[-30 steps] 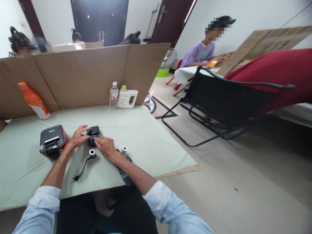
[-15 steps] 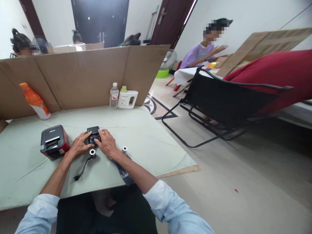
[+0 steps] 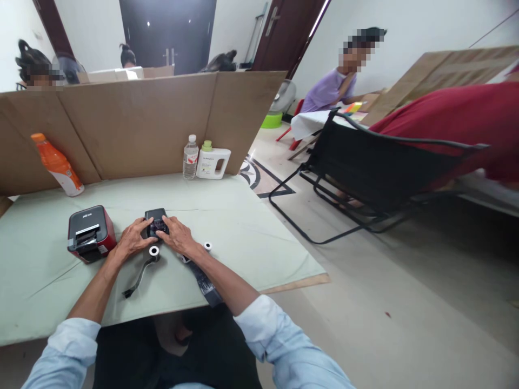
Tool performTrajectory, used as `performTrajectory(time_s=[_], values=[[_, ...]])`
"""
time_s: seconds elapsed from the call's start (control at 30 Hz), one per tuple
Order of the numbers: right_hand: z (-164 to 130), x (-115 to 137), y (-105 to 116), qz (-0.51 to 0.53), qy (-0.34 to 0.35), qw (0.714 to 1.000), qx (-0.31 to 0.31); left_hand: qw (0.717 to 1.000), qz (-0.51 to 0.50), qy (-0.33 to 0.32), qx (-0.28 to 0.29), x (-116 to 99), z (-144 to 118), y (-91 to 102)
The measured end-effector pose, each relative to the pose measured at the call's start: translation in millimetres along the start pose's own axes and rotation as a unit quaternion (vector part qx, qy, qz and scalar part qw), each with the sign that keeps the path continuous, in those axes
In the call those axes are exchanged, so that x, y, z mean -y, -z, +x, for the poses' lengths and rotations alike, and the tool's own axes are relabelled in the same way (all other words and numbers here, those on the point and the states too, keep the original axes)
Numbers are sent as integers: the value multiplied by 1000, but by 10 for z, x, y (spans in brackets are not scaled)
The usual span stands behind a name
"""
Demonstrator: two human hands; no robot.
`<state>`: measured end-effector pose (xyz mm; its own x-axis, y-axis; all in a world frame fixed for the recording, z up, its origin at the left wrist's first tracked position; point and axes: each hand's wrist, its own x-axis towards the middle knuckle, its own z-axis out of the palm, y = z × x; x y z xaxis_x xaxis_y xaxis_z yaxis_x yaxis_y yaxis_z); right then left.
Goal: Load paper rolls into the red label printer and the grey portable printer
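Note:
On the pale green tabletop lies a small black boxy device with a dark glossy middle. My left hand grips its left side, thumb on top. From the right, my right hand holds it, with the thumb pressed on the glossy part. Just below the hands stands a small roll with a white core, a dark strip trailing towards me. A second white-cored roll sits beyond my right forearm, and a dark printed strip lies partly under that arm.
A black and red label printer stands left of my hands. An orange bottle leans against the cardboard partition. A clear water bottle and a white jug stand before it. Right of the table is a black folding chair.
My hands stay on the black device with barely any shift. The view has tilted slightly. Across the room, the person in purple has brought a raised hand towards the face.

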<state>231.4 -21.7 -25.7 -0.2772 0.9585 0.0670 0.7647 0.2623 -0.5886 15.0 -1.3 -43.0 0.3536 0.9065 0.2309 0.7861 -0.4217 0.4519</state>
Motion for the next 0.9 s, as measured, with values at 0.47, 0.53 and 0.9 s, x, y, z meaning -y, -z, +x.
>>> performTrajectory(time_s=[0.47, 0.53, 0.9], values=[[38, -190, -169, 213, 19, 976, -38, 999, -24, -18, -17, 43, -66, -102], [48, -226, -213, 246, 27, 968, -51, 999, -32, -26, -20, 58, -59, -106], [-68, -329, -174, 231, -6, 968, -94, 997, -66, -44, 18, -107, 115, -46]])
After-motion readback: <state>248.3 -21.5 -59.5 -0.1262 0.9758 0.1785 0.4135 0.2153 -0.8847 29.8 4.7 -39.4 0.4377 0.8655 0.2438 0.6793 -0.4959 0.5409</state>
